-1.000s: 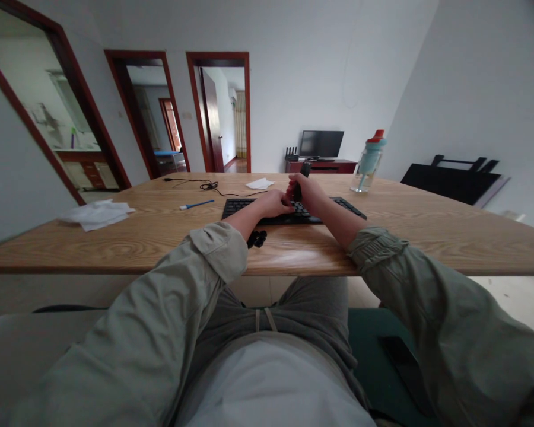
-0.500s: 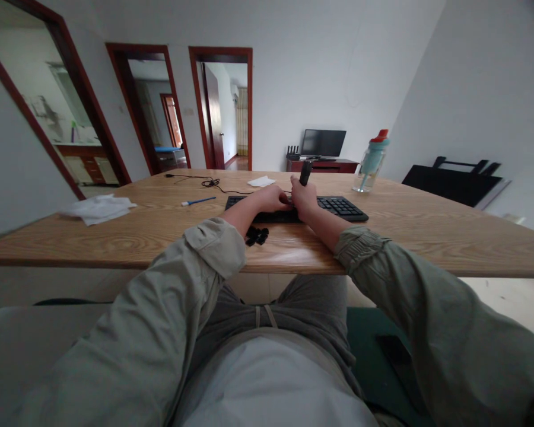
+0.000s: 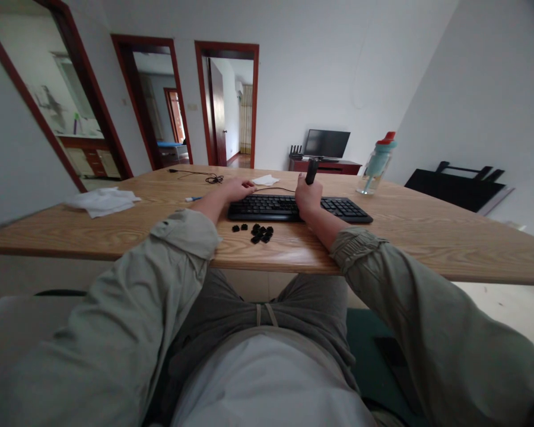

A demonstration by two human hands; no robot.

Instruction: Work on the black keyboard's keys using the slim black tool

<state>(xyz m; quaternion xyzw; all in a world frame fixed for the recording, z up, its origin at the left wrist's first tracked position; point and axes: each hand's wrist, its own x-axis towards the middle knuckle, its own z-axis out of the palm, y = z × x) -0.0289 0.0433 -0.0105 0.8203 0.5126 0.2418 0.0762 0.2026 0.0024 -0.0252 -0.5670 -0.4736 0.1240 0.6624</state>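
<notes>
A black keyboard [image 3: 267, 207] lies on the wooden table in front of me. My right hand [image 3: 308, 196] is closed around the upright black handle [image 3: 311, 171] of a tool above the keyboard's right-middle part; its lower end is hidden by the hand. At the keyboard's back left corner is my left hand [image 3: 240, 188], fingers stretched to the right and apparently holding nothing. Several loose black keycaps [image 3: 261, 231] lie on the table between the keyboard and the front edge.
A blue-and-white brush-like stick [image 3: 193, 198] is partly behind my left forearm. White tissue [image 3: 102, 200] lies at the left, a white paper [image 3: 266, 179] behind the keyboard. A coiled black cable [image 3: 214, 178] rests at the back. A water bottle [image 3: 376, 165] stands at the right.
My left hand has moved from the middle of the keyboard, beside my right hand, to its back left corner. More keys and keycaps are uncovered. My right hand still grips the handle.
</notes>
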